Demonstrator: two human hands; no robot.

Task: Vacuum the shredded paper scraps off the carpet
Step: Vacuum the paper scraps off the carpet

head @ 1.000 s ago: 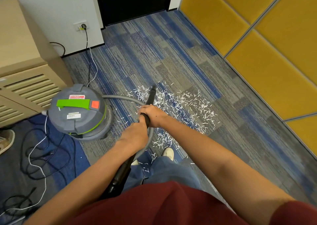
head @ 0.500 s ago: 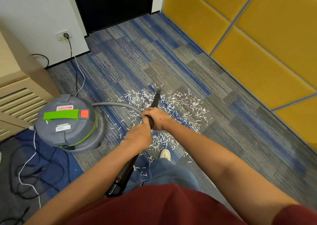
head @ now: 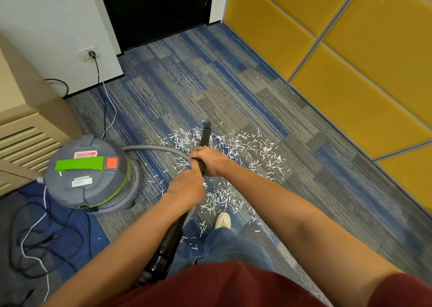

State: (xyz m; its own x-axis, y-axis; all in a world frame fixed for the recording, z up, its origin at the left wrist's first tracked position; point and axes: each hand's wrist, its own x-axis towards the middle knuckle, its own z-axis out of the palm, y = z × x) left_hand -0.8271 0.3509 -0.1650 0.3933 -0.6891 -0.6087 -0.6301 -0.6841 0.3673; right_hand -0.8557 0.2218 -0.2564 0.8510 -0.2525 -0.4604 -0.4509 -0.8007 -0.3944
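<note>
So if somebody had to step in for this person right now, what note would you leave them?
Hands: the left hand grips the black wand nearer the body; the right hand grips it closer to the nozzle.
Things: the nozzle tip sits at the far edge of the paper scraps on the carpet. The grey vacuum stands to the left with its hose attached.
Done: no cleared patch shows.
Left: nearly all the scraps, spread from the nozzle back to the shoe.

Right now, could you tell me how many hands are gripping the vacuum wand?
2. The right hand grips the wand farther forward; the left hand grips it just behind.
</note>
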